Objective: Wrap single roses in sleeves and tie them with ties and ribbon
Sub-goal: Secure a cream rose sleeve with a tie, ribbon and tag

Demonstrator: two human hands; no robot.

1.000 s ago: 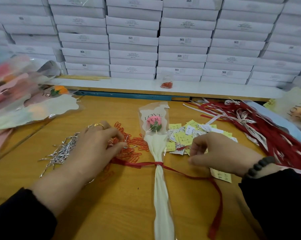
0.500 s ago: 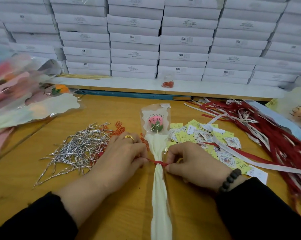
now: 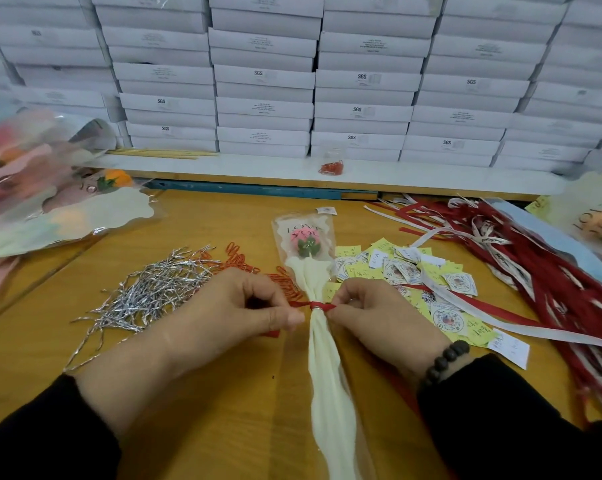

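A single pink rose (image 3: 305,241) lies in a clear and cream sleeve (image 3: 329,386) printed "LOVE YOU", lengthwise on the wooden table (image 3: 223,410). A red ribbon (image 3: 318,305) is wound round the sleeve's gathered neck. My left hand (image 3: 237,315) pinches the ribbon's left end just beside the sleeve. My right hand (image 3: 379,317) pinches the right end close to the knot. Both hands sit tight against the neck, one on each side.
Silver twist ties (image 3: 147,292) and red clips (image 3: 238,258) lie left of the rose. Yellow and white tags (image 3: 410,271) lie to the right, with red and white ribbons (image 3: 542,271) beyond. Wrapped roses (image 3: 50,202) are piled far left. White boxes (image 3: 327,81) are stacked behind.
Both hands came in from the ribbon's outstretched ends to the sleeve's neck, drawing the red ribbon tight round it; they have held there for the last half second.
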